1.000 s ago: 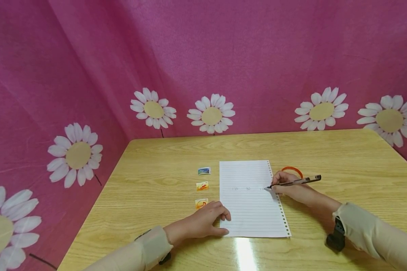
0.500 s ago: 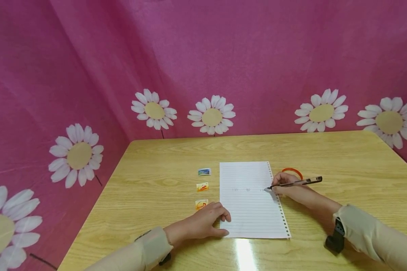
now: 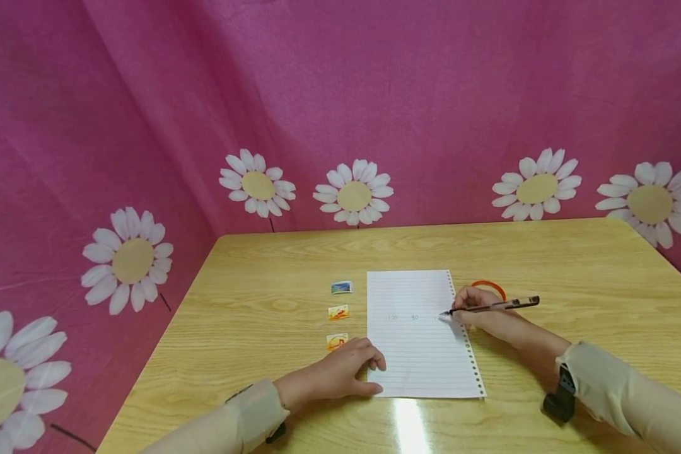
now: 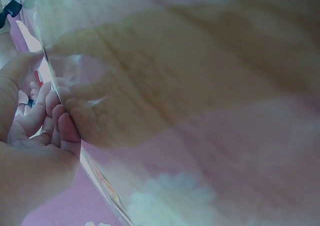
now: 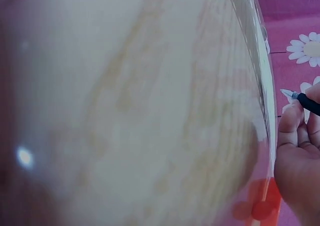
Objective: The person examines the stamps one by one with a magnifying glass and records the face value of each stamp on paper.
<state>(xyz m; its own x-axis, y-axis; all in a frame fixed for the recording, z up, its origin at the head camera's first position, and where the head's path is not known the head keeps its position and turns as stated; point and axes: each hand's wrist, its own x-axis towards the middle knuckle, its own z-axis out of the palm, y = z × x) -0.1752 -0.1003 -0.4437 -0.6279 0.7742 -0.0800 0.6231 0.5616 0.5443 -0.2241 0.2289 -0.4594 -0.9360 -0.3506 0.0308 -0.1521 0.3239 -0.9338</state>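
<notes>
A lined sheet of paper with punched holes down its right edge lies on the table, a row of small handwritten numbers across it. My right hand pinches a pen, its tip right at the rightmost number. In the right wrist view the pen's pale tip and dark grip stick out past the thumb and finger. My left hand rests at the sheet's lower left edge, thumb apart from the loosely bent fingers. Left of the sheet, three small picture stamps form a column; the left hand slightly overlaps the nearest.
A red ring-like band lies just beyond the right hand, which hides part of it. The wooden table ends at a pink curtain printed with large white daisies, behind and to the left. Light glares near the table's front.
The pen tip has shifted slightly left at the rightmost number, the right hand moving with it. My left hand, the sheet and the stamps have stayed in place.
</notes>
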